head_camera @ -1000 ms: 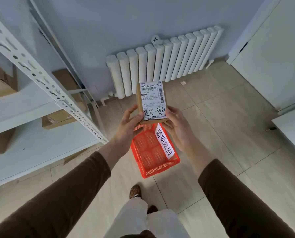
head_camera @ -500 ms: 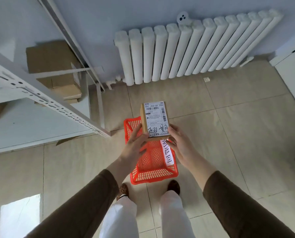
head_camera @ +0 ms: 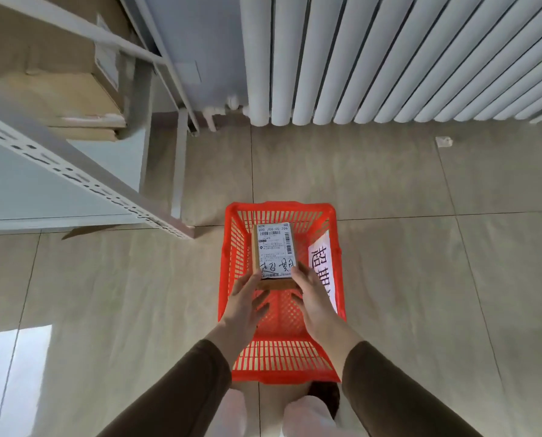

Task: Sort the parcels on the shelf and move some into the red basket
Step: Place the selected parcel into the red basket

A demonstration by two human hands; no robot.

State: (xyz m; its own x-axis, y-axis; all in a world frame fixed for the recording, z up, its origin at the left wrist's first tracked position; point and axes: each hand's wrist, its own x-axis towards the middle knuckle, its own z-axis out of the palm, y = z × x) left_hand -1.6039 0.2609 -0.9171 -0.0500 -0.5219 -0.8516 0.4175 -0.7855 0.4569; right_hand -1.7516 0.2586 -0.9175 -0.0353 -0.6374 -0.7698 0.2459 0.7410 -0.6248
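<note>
We see a bright red basket (head_camera: 282,357) with a lattice of slots, and a brown parcel (head_camera: 274,283) with a white label printed and scrawled in black. Dark brown sleeves (head_camera: 181,392), beige floor tiles (head_camera: 421,279), white ribbed radiator (head_camera: 373,58), white shelf (head_camera: 58,159).

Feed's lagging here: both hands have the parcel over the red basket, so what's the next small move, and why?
Probably lower the parcel the last bit onto the basket floor, then let go. The left hand and right hand hold its near end inside the rim, with bare mesh beneath.
</note>
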